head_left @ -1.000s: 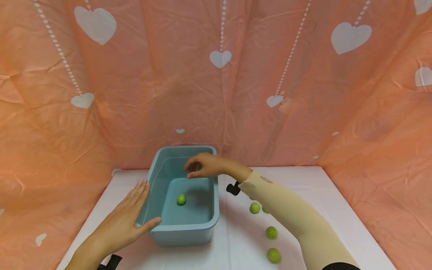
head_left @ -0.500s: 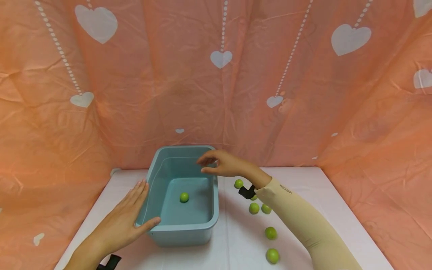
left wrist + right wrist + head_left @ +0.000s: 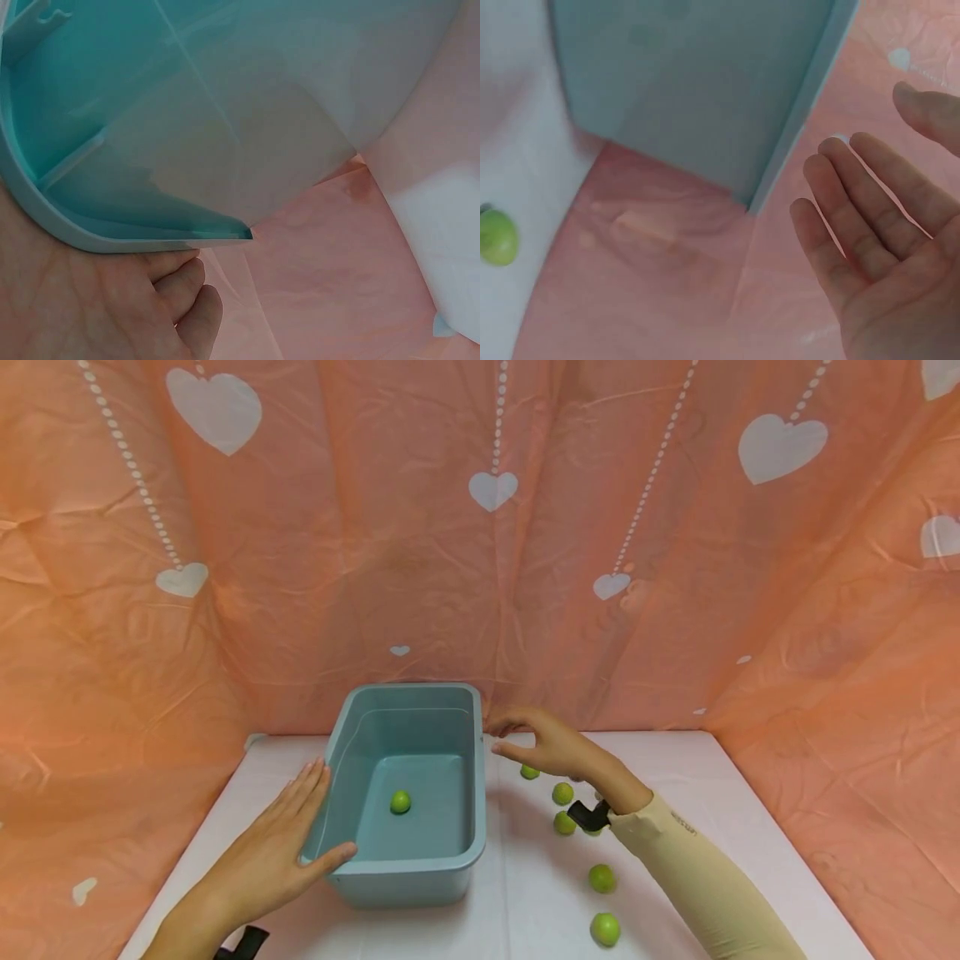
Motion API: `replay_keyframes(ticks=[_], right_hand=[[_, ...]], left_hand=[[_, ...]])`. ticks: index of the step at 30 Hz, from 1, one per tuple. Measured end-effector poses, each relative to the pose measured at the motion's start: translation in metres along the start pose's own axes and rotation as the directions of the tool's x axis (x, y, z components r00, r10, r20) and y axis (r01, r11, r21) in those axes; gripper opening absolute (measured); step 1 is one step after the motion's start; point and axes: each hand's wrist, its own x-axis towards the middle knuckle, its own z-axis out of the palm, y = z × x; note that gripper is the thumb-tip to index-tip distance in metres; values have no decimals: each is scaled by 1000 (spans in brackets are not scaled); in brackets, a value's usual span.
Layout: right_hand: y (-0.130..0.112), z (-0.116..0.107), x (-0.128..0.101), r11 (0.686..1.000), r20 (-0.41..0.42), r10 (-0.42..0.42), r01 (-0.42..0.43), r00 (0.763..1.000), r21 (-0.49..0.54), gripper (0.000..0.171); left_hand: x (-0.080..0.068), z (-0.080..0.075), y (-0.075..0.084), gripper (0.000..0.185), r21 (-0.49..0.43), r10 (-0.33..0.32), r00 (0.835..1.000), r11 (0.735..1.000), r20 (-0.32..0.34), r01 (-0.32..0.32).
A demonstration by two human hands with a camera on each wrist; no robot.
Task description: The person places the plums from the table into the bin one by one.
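Note:
A blue-grey plastic tub (image 3: 408, 865) stands on the white table, and one green lime (image 3: 401, 802) lies on its floor. My left hand (image 3: 273, 843) rests against the tub's left rim near the front corner, fingers straight and thumb over the edge. In the left wrist view the tub's rim (image 3: 112, 245) touches that hand. My right hand (image 3: 551, 743) hovers just right of the tub's far right rim. Its palm shows bare in the right wrist view, the fingers (image 3: 847, 202) loosely spread. Below that hand lies a lime (image 3: 530, 772), partly covered by it.
Several more limes lie right of the tub, among them a front lime (image 3: 605, 929), another lime (image 3: 602, 878) and a lime (image 3: 565, 823) farther back. The right forearm partly hides some. An orange curtain (image 3: 420, 568) with white hearts surrounds the white table (image 3: 712, 793).
My right hand has moved from above the tub to the right, outside its rim. The lime in the tub has rolled slightly. My left hand has stayed in place.

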Motion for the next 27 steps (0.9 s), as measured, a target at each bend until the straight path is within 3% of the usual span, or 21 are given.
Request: replay_keyframes(ticks=[6,13,27], right_hand=[[17,-4,-31,993,-73,79,-85,994,-83,30],[41,-11,-63,974,-147,182,-199,972,-111,29],[79,-11,-113,938,-267,239,-293,934,-184,30]], left_hand=[[-1,1,0,108,-2,1,1000,1000,-2,-1],[-1,1,0,108,7,10,1000,1000,-16,-10],[-1,1,-1,108,-7,5,1000,1000,-4,-5]])
